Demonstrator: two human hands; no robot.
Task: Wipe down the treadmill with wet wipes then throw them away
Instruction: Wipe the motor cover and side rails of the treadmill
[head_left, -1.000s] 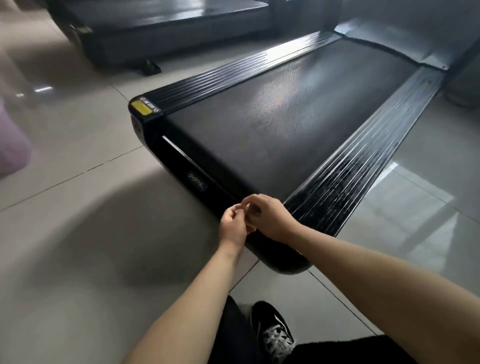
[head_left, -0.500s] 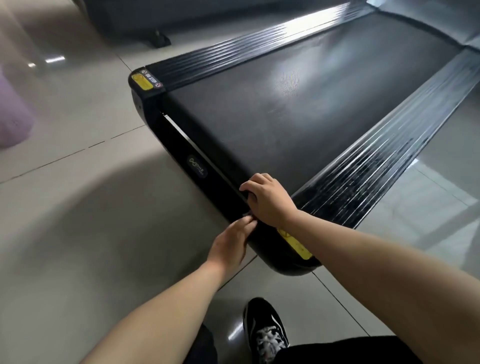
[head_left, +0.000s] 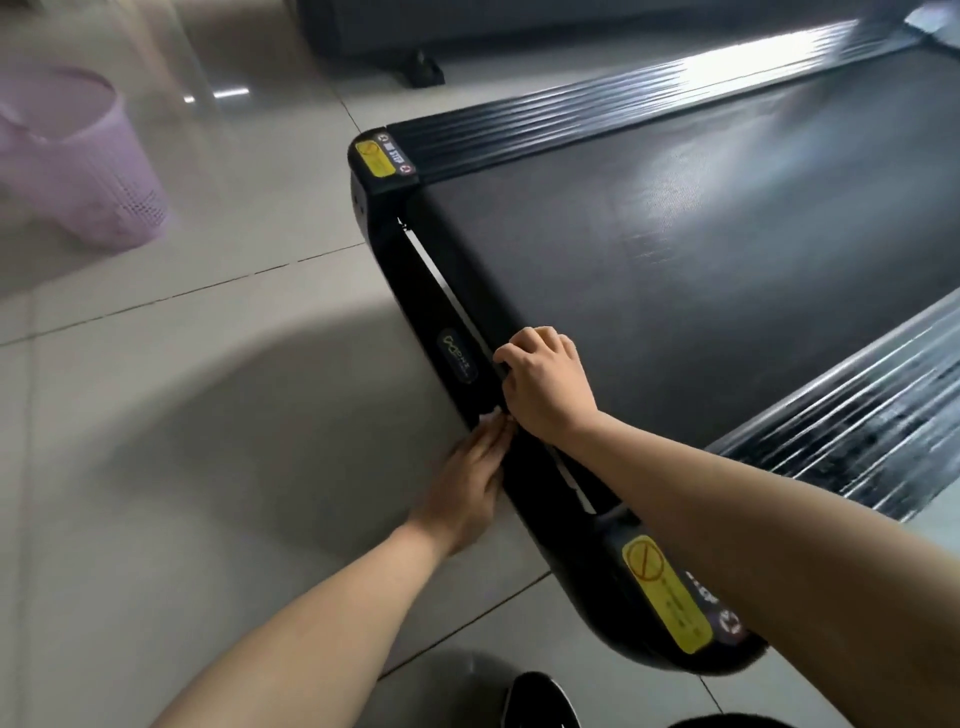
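The left hand (head_left: 467, 480), fingers straight, presses the wipe (head_left: 491, 419) on the rear edge of the treadmill (head_left: 675, 291) to scrub; the right hand (head_left: 545, 387), fingers curled, grips that edge, likely bracing.

1 s ago both hands met in the air over the near corner, fingertips pinched together. Now they're apart & down on the machine. L hand (head_left: 470, 478) lies flat against the end cap (head_left: 410, 291), straight fingers pressing on a white scrap, prob. the wipe (head_left: 492, 417). R hand (head_left: 543, 384) has slid along the belt (head_left: 675, 270) edge twd the logo (head_left: 458, 356), fingers curled over it, thumb at the gap. View has swung left & closer: pink bin (head_left: 78, 171) now mostly in frame top left, near-corner yellow label (head_left: 667, 592) uncovered, shoe (head_left: 540, 701) nearly cut off at the bottom
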